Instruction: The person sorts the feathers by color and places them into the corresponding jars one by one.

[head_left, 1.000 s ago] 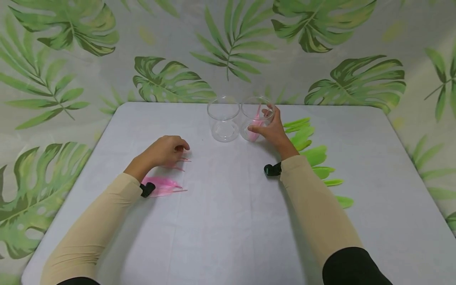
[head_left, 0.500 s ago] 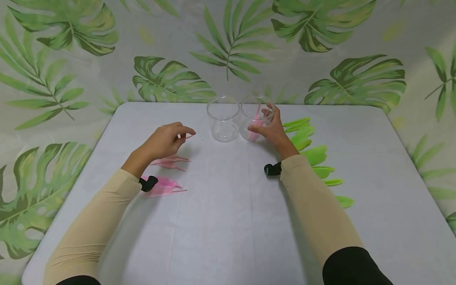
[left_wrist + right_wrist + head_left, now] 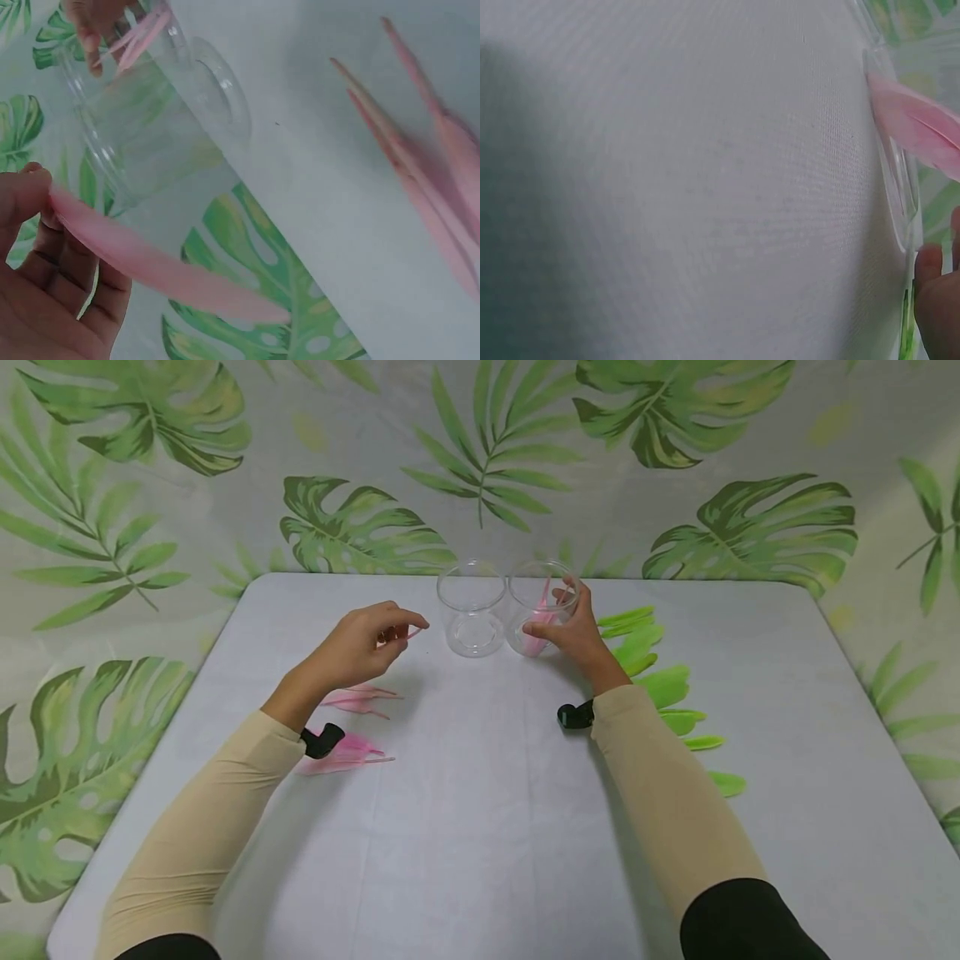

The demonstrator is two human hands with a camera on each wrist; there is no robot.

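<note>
My left hand (image 3: 363,643) pinches a pink feather (image 3: 169,262) by its quill end between thumb and finger. In the left wrist view its soft vane hangs down past the palm. This hand is up over the table, left of two clear round cups. My right hand (image 3: 583,631) grips the right cup (image 3: 517,622) from its right side, thumb in front. Inside that cup lean pink feathers (image 3: 536,633), quills up. The left cup (image 3: 472,631) stands beside it and holds nothing.
More pink feathers (image 3: 360,700) lie on the white-covered table (image 3: 465,827) at the left, quills pointing right. A column of green feathers (image 3: 666,689) lies at the right, partly under my right forearm. A leaf-print cloth (image 3: 510,410) hangs behind.
My left hand has risen from the pink feathers on the table and moved right and away towards the cups, carrying one feather. My right hand keeps its hold on the right cup.
</note>
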